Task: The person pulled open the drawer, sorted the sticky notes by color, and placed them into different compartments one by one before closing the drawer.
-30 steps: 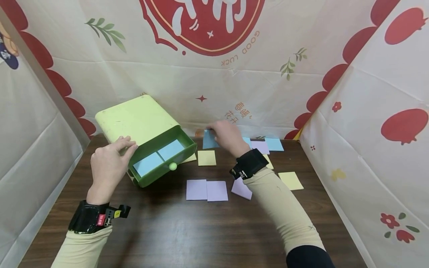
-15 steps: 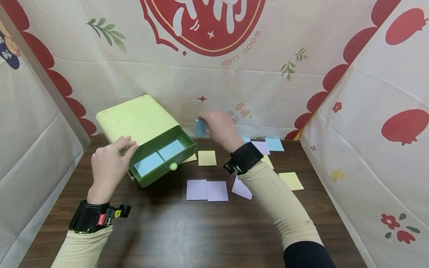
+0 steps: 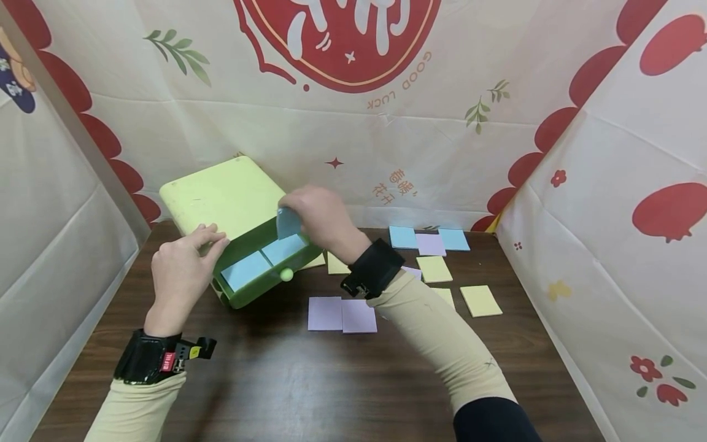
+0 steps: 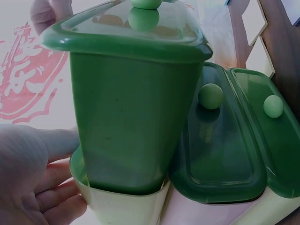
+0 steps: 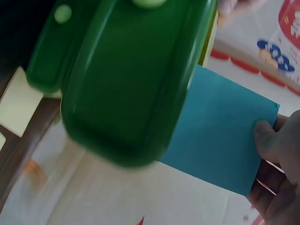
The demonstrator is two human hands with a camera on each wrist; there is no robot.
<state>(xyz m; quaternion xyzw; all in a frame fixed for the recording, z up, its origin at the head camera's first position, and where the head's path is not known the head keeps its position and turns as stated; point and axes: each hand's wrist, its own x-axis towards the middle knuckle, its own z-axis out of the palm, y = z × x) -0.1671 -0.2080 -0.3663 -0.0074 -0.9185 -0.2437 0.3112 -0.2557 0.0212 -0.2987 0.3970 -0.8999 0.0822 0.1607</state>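
Observation:
A small drawer cabinet (image 3: 226, 193) with a pale green top stands at the left of the table. Its green top drawer (image 3: 259, 294) is pulled out, and light blue sticky notes (image 3: 245, 270) lie inside in two side-by-side places. My left hand (image 3: 179, 270) rests at the cabinet's near left edge; in the left wrist view its fingers (image 4: 56, 194) lie loosely against the pale side. Over the drawer's far right end, my right hand (image 3: 320, 215) pinches a blue sticky note (image 5: 220, 131) by one edge, between thumb and fingers. The note hangs above the opening.
Purple notes (image 3: 342, 314) lie side by side mid-table. Several yellow notes (image 3: 480, 301) and more blue notes (image 3: 454, 239) are spread to the right and back. Two closed drawers (image 4: 225, 136) sit below the pulled-out one. Printed cloth walls (image 3: 353, 141) surround the table.
My right hand has lifted the blue sticky note from the back of the table and carried it left to above the drawer. The left hand stays at the cabinet.

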